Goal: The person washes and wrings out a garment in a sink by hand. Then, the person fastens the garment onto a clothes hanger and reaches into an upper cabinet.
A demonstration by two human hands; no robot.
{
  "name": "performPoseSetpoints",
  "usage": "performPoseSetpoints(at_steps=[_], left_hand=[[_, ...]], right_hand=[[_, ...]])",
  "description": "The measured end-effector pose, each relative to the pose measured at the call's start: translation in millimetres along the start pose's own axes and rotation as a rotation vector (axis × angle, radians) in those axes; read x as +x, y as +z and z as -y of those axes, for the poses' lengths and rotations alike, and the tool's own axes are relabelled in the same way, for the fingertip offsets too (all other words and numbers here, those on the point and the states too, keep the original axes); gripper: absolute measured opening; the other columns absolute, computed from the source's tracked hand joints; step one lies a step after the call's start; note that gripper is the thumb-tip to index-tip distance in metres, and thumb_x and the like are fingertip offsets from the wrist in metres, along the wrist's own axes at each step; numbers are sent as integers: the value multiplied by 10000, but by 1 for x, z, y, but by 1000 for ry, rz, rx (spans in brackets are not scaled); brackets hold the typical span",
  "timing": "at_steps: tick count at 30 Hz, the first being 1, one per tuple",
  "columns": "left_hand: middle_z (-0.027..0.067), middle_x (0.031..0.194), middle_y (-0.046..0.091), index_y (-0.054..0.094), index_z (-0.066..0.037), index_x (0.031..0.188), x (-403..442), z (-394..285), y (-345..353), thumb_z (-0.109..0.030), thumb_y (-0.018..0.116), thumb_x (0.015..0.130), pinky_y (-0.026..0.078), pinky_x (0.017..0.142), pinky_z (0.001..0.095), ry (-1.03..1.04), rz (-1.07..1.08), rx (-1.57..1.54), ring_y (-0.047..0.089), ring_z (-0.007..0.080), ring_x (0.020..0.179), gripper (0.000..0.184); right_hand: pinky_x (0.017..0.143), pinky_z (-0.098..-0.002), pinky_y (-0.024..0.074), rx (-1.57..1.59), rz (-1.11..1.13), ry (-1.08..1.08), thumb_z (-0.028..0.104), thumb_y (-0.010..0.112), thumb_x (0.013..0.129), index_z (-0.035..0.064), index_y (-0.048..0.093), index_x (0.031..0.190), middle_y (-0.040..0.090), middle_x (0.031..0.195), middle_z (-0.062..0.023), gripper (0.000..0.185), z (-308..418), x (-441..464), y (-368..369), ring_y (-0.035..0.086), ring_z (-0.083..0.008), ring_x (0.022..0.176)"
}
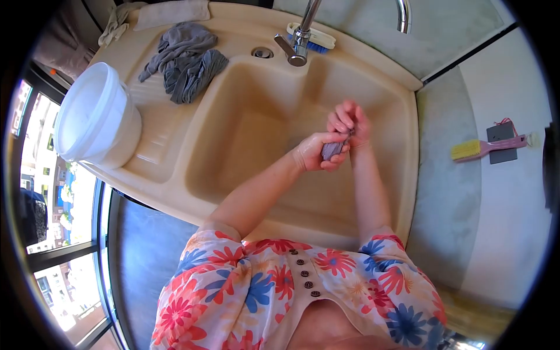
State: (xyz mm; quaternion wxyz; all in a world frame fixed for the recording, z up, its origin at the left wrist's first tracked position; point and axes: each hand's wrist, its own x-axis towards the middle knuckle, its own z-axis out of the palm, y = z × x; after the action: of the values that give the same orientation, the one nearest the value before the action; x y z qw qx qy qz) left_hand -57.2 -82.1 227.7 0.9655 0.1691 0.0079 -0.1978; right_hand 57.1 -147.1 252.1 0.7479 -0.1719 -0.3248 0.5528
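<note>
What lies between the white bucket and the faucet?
The head view shows crumpled gray cloth nearer the bucket and a round metal fitting nearer the faucet.

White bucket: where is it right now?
Head view, far left: the white bucket stands on the drainboard, left of the crumpled grey cloth, beside the window.

A small greyish-purple cloth (332, 150) is bunched into a compact, creased wad over the sink basin (233, 146). Its thicker part bulges from the curled left hand (321, 153), while a narrow, darker end rises to the fingers of the right hand (350, 121). The fingers hide much of it, so its full shape cannot be told.
</note>
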Motion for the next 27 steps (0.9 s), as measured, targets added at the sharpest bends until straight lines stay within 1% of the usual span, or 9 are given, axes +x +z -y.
performPoseSetpoints(at_steps=[1, 4, 7, 10, 13, 19, 22, 23, 27], left_hand=[[36, 512, 435, 507, -80, 744, -2, 0, 1, -159, 594, 768, 224, 360, 251, 13, 24, 1, 314, 109, 341, 119], [16, 502, 405, 495, -91, 715, 3, 3, 4, -167, 591, 753, 215, 368, 253, 67, -192, 269, 311, 106, 361, 129], [41, 532, 470, 529, -51, 709, 17, 1, -24, -198, 618, 709, 300, 389, 294, 120, -458, 608, 389, 142, 400, 171], [111, 634, 592, 587, -13, 748, 14, 3, -31, -244, 640, 666, 437, 481, 359, 227, -821, 1238, 554, 218, 514, 251], [164, 774, 640, 624, -10, 832, 18, 7, -52, -308, 652, 641, 497, 628, 388, 113, -1027, 1722, 629, 291, 693, 355], [130, 884, 639, 625, -96, 951, 10, -2, -38, -396, 658, 641, 492, 729, 412, -106, -1041, 1945, 612, 306, 846, 433], [148, 875, 634, 611, -57, 946, -8, -23, -9, -453, 675, 634, 486, 731, 390, -13, -886, 1914, 615, 269, 872, 509], [135, 833, 631, 605, -39, 944, -8, -27, -20, -447, 678, 654, 488, 670, 365, 93, -874, 1828, 621, 232, 807, 505], [45, 703, 585, 600, -6, 920, -10, -46, -33, -316, 653, 763, 409, 460, 238, 199, -732, 1166, 535, 88, 576, 352]], right_hand=[[486, -265, 410, -48, 64, -12, 297, 532, 864, 93, 529, 790, 368, 519, 32, 217, 3, 2, 2, 392, -79, 465], [381, -248, 337, -327, -324, 253, 274, 540, 864, 94, 482, 724, 322, 464, 42, 235, 14, 4, 23, 324, -67, 381], [309, -229, 251, -346, -682, 168, 246, 517, 877, 107, 460, 683, 269, 435, 58, 245, -3, 11, 12, 242, -63, 314], [312, -232, 257, -329, -917, 94, 247, 571, 845, 107, 458, 690, 282, 435, 54, 238, -28, 10, -15, 248, -68, 315], [317, -249, 267, -344, -1018, 49, 242, 601, 824, 110, 460, 694, 332, 467, 42, 233, -53, 2, -42, 294, -74, 350], [407, -261, 401, -719, -1064, 68, 326, 612, 808, 73, 527, 783, 483, 608, 3, 269, -65, -17, -66, 469, -101, 502], [493, -253, 451, -917, -806, 422, 361, 614, 797, 89, 583, 908, 568, 768, 4, 296, -39, -38, -52, 523, -91, 627], [552, -250, 463, -902, -812, 632, 380, 595, 806, 89, 590, 1001, 591, 819, -2, 350, -22, -42, -32, 537, -83, 716], [589, -260, 464, -924, -588, 577, 308, 616, 803, 98, 595, 927, 588, 785, 13, 245, -5, -67, -34, 536, -80, 715]])
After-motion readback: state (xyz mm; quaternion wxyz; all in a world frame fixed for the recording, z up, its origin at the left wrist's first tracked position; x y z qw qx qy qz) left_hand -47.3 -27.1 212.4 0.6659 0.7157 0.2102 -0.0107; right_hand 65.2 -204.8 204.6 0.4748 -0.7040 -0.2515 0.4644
